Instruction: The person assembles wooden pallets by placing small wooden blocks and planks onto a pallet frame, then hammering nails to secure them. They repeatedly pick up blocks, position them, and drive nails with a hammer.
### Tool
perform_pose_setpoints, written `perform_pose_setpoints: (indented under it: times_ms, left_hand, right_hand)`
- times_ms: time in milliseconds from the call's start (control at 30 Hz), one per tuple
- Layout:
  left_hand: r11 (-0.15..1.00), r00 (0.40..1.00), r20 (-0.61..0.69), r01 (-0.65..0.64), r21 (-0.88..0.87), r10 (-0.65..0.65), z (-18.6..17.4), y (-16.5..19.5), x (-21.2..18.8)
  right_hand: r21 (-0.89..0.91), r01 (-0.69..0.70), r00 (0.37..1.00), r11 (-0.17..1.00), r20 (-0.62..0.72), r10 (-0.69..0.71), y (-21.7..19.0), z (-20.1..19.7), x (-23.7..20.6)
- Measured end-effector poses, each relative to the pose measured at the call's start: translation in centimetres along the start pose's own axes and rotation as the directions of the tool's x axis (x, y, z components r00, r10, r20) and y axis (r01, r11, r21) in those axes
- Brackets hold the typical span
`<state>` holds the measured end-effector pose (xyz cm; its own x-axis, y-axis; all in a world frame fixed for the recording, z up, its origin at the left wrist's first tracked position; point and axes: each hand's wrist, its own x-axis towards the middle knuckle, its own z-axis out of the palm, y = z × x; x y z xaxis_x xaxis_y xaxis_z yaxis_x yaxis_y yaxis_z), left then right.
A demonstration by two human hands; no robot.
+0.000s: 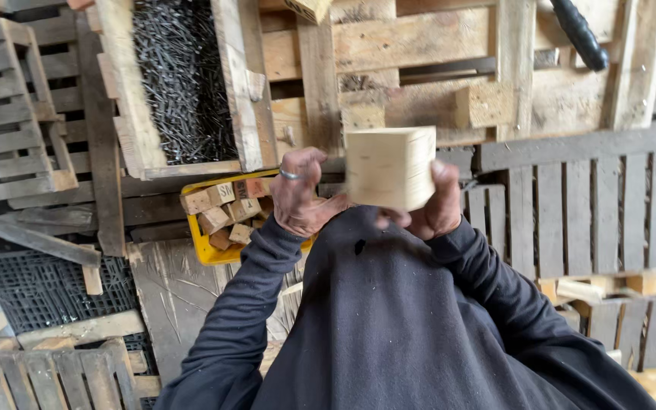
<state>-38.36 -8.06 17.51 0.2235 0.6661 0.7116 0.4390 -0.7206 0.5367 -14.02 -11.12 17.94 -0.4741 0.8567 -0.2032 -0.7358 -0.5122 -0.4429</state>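
Over at the left, a yellow tray [205,250] holds small wood blocks [220,209]. Just right of it the left hand [299,199] hovers half-curled, gripping nothing. Further right, the right hand [436,203] clasps a pale wooden block [390,167] (blurred); held one-handed, it could slip and fall.

Both hands raised, right hand [436,203] clasped, left hand [299,193] curled loosely.
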Motion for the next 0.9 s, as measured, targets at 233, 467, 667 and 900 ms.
perform_pose_setpoints:
  times_ms: [233,467,667,900]
  left_hand:
    - [0.665,0.72,0.285,0.694,-0.278,-0.633,5.3,5.8,-3.0]
    - [0.52,0.575,0.568,0.808,-0.278,-0.589,10.5,8.4,-4.5]
    - [0.673,0.684,0.449,0.708,-0.215,-0.576,20.4,7.3,-1.0]
    - [0.841,0.809,0.326,0.537,-0.073,-0.489,39.2,4.0,4.7]
  right_hand:
    - [0.215,0.162,0.986,0.963,-0.078,-0.148,0.9,-2.7,-5.5]
    - [-0.427,0.314,0.761,0.848,-0.421,-0.494,-2.5,-7.2,-7.4]
    - [-0.237,0.331,0.716,0.913,-0.567,-0.406,-8.0,-13.1,-11.1]
    - [-0.534,0.159,0.447,0.83,-0.711,-0.543,-16.8,-24.7,-15.2]
